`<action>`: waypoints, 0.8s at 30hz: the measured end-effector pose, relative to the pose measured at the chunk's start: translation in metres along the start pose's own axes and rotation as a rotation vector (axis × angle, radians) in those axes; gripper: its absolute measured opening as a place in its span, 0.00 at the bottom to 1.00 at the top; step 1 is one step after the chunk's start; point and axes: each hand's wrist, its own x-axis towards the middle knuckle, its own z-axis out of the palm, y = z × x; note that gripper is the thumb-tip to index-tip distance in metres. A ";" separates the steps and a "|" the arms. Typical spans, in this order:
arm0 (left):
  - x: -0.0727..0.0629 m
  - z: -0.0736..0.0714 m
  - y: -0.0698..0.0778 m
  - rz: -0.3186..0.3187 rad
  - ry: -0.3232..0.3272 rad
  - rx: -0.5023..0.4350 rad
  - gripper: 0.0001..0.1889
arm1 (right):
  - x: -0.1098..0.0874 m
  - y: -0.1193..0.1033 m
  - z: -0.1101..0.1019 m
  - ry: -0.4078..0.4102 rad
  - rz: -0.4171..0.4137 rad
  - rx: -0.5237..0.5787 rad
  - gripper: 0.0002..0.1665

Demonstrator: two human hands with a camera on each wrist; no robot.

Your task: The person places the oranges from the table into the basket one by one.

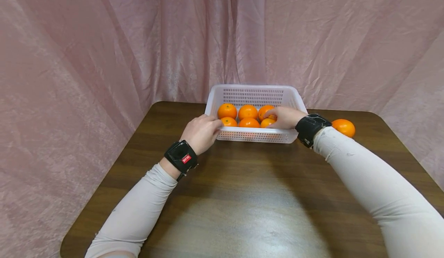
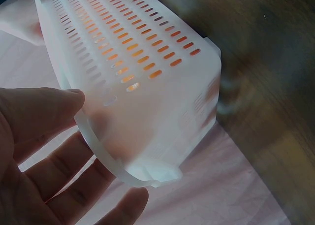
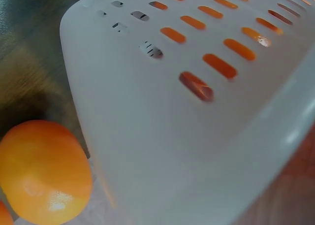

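Note:
A white perforated plastic basket stands towards the back of the table with two rows of oranges in it, among them a far left orange and a middle one. My left hand holds the basket's rim at the near left corner; the left wrist view shows the thumb on one side of the rim and fingers on the other. Inside the right end, my right hand grips the near right orange between thumb and fingers. The basket wall hides most of that hand in the right wrist view.
Right of the basket, a loose orange lies on the brown wooden table. The right wrist view shows this orange and a sliver of another at the left edge. Pink curtains hang behind the table.

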 end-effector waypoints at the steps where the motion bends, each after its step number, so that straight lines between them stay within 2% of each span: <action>1: 0.000 0.000 0.000 0.000 0.000 -0.001 0.06 | 0.000 0.000 0.000 0.000 0.004 0.002 0.27; 10: 0.000 -0.001 0.001 -0.004 -0.004 -0.004 0.07 | -0.002 0.002 0.002 0.014 0.011 0.008 0.29; 19: -0.001 -0.001 0.001 -0.009 -0.003 -0.001 0.07 | -0.011 -0.002 -0.005 0.020 0.006 0.011 0.32; 24: 0.000 0.000 0.001 -0.002 -0.006 0.008 0.07 | -0.014 0.000 -0.008 0.016 0.050 0.016 0.34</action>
